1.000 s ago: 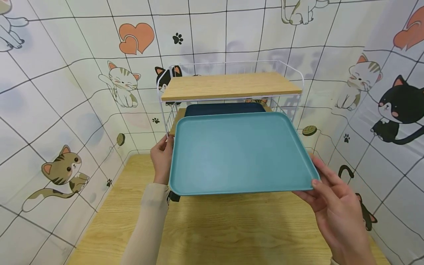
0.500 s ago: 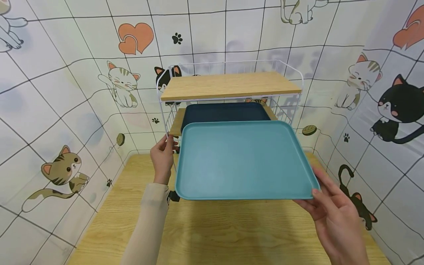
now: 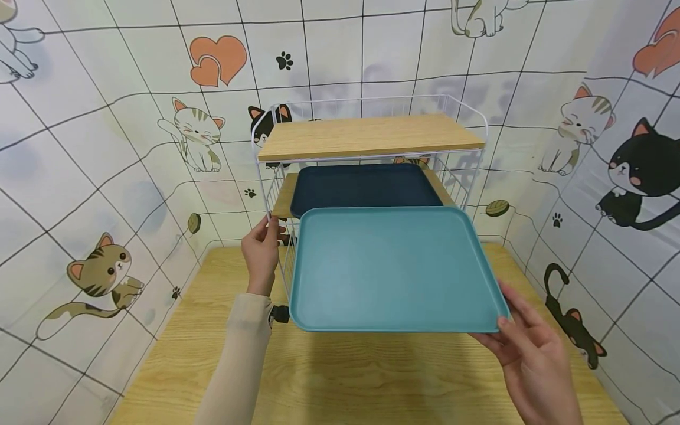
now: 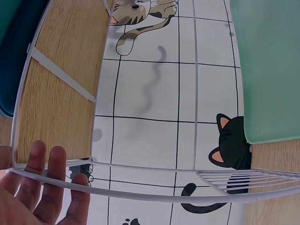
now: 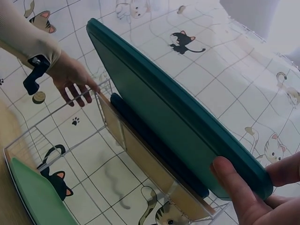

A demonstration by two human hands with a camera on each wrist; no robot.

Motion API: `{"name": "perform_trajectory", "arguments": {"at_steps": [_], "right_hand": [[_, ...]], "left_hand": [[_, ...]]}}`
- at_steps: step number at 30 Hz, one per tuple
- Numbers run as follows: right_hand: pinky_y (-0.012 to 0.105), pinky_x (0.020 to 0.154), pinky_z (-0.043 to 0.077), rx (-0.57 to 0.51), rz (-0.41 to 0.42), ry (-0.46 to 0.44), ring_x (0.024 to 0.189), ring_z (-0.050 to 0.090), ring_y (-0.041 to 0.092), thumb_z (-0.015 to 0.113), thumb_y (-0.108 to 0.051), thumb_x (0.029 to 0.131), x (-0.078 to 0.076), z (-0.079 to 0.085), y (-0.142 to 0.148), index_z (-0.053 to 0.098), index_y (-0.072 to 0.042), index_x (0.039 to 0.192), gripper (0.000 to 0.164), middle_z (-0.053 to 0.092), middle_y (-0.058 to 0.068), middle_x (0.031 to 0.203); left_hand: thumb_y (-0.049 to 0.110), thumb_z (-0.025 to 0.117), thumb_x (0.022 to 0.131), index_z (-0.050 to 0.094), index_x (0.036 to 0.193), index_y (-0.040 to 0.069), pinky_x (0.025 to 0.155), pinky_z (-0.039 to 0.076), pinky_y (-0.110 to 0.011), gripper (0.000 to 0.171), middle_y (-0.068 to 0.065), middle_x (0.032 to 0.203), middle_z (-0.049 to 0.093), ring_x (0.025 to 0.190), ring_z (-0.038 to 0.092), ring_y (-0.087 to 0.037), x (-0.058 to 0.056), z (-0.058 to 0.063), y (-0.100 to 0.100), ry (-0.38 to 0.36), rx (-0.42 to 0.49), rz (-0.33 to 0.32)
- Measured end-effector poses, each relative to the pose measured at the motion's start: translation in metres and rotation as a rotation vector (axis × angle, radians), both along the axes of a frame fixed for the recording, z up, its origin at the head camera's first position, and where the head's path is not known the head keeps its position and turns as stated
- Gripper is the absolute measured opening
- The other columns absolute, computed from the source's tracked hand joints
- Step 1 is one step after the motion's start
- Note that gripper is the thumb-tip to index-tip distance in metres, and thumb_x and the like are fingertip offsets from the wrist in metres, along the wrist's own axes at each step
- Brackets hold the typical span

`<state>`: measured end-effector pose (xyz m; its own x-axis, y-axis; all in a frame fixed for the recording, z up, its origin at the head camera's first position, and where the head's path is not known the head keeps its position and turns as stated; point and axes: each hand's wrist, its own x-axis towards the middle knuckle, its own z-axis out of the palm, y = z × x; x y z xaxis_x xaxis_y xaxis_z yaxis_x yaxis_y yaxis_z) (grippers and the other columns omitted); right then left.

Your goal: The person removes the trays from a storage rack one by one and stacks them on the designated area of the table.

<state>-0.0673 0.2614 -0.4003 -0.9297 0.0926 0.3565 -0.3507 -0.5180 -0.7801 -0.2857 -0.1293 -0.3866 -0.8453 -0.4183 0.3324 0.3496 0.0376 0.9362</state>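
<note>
My right hand (image 3: 536, 351) pinches a turquoise rectangular tray (image 3: 398, 271) by its near right corner, thumb on the top side and fingers beneath. The tray is held in front of a white wire shelf rack (image 3: 257, 183), its face tilted toward the head camera. On the rack's middle wooden board (image 3: 284, 198) lies a dark navy tray (image 3: 366, 186), partly hidden behind the turquoise one. My left hand (image 3: 260, 257) grips the rack at its front left corner, by that board's end. In the left wrist view, its fingers (image 4: 56, 164) reach around the white wire.
The rack's wooden top board (image 3: 372, 136) overhangs the navy tray. A light green tray (image 4: 269, 70) sits on the rack's lowest level, seen in both wrist views. The rack stands on a wood-grain table (image 3: 350, 378) in a corner of cat-print walls (image 3: 159, 195).
The turquoise tray has come down and slightly right with my right hand, uncovering more of the navy tray and the middle board. My left hand has stayed on the rack.
</note>
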Motion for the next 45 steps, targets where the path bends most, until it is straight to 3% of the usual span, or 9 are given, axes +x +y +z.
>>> {"name": "perform_trajectory", "arguments": {"at_steps": [2, 9, 12, 23, 29, 32, 36, 41, 45], "right_hand": [[0.041, 0.090, 0.057, -0.004, 0.008, 0.013, 0.122, 0.067, 0.026, 0.031, 0.015, 0.106, 0.001, -0.003, 0.000, 0.035, -0.002, 0.158, 0.054, 0.050, 0.006, 0.155], [0.041, 0.089, 0.057, 0.006, 0.012, 0.009, 0.122, 0.067, 0.026, 0.031, 0.014, 0.106, 0.004, -0.012, -0.002, 0.032, 0.000, 0.159, 0.055, 0.050, 0.003, 0.155], [0.042, 0.088, 0.056, 0.010, 0.002, -0.009, 0.122, 0.066, 0.025, 0.033, 0.014, 0.106, 0.005, -0.018, -0.003, 0.032, -0.001, 0.159, 0.055, 0.050, 0.002, 0.155], [0.042, 0.089, 0.056, 0.028, -0.041, -0.079, 0.125, 0.064, 0.020, 0.037, 0.011, 0.107, 0.005, -0.039, 0.000, 0.031, -0.004, 0.159, 0.055, 0.033, 0.004, 0.160], [0.041, 0.087, 0.058, -0.008, -0.034, -0.084, 0.121, 0.067, 0.019, 0.037, 0.013, 0.105, 0.007, -0.050, 0.000, 0.041, -0.008, 0.156, 0.055, 0.045, -0.004, 0.153], [0.041, 0.085, 0.059, -0.019, -0.042, -0.104, 0.118, 0.068, 0.019, 0.039, 0.014, 0.105, 0.007, -0.057, -0.002, 0.046, -0.010, 0.154, 0.055, 0.050, -0.006, 0.149], [0.040, 0.084, 0.059, -0.005, -0.063, -0.138, 0.117, 0.069, 0.018, 0.043, 0.013, 0.104, 0.009, -0.067, -0.004, 0.049, -0.013, 0.152, 0.054, 0.052, -0.008, 0.146], [0.040, 0.084, 0.060, -0.042, -0.056, -0.131, 0.117, 0.069, 0.018, 0.042, 0.014, 0.104, 0.009, -0.080, -0.005, 0.053, -0.014, 0.149, 0.054, 0.054, -0.009, 0.144], [0.041, 0.083, 0.060, -0.114, -0.009, -0.083, 0.117, 0.069, 0.021, 0.038, 0.017, 0.103, 0.009, -0.092, -0.006, 0.056, -0.012, 0.146, 0.055, 0.058, -0.007, 0.144]], "left_hand": [[0.028, 0.065, 0.103, 0.066, 0.135, 0.002, 0.068, 0.055, -0.019, 0.041, -0.021, 0.093, 0.075, 0.064, 0.069, -0.001, 0.000, 0.000, 0.000, 0.001, 0.008, -0.003], [0.032, 0.065, 0.103, 0.067, 0.135, 0.005, 0.069, 0.054, -0.021, 0.042, 0.015, 0.074, 0.071, 0.065, 0.069, -0.001, -0.001, -0.001, -0.002, -0.007, 0.000, -0.012], [0.033, 0.065, 0.102, 0.067, 0.135, 0.006, 0.069, 0.054, -0.023, 0.042, 0.019, 0.072, 0.069, 0.066, 0.069, -0.001, -0.001, -0.002, -0.002, -0.007, -0.001, -0.012], [0.031, 0.066, 0.102, 0.068, 0.134, 0.005, 0.066, 0.053, -0.019, 0.041, 0.008, 0.077, 0.073, 0.064, 0.069, -0.001, -0.002, -0.003, -0.001, 0.011, 0.015, -0.007], [0.030, 0.065, 0.103, 0.068, 0.134, 0.004, 0.066, 0.052, -0.017, 0.041, 0.017, 0.073, 0.069, 0.065, 0.068, 0.001, -0.002, -0.002, -0.002, 0.007, 0.005, -0.011], [0.030, 0.065, 0.103, 0.068, 0.133, 0.005, 0.065, 0.052, -0.017, 0.040, 0.015, 0.075, 0.070, 0.065, 0.068, 0.001, -0.001, -0.002, -0.002, 0.009, 0.001, -0.008], [0.031, 0.066, 0.102, 0.069, 0.133, 0.007, 0.065, 0.053, -0.018, 0.039, 0.008, 0.078, 0.073, 0.067, 0.070, -0.002, -0.001, -0.002, -0.002, 0.007, 0.003, -0.004], [0.032, 0.066, 0.102, 0.070, 0.132, 0.009, 0.068, 0.054, -0.024, 0.039, -0.010, 0.088, 0.077, 0.071, 0.073, -0.012, 0.000, -0.002, -0.002, 0.001, -0.002, -0.009], [0.032, 0.066, 0.102, 0.068, 0.134, 0.008, 0.069, 0.054, -0.023, 0.040, 0.001, 0.081, 0.075, 0.069, 0.071, -0.006, 0.001, -0.001, -0.002, 0.005, -0.005, -0.016]]}}
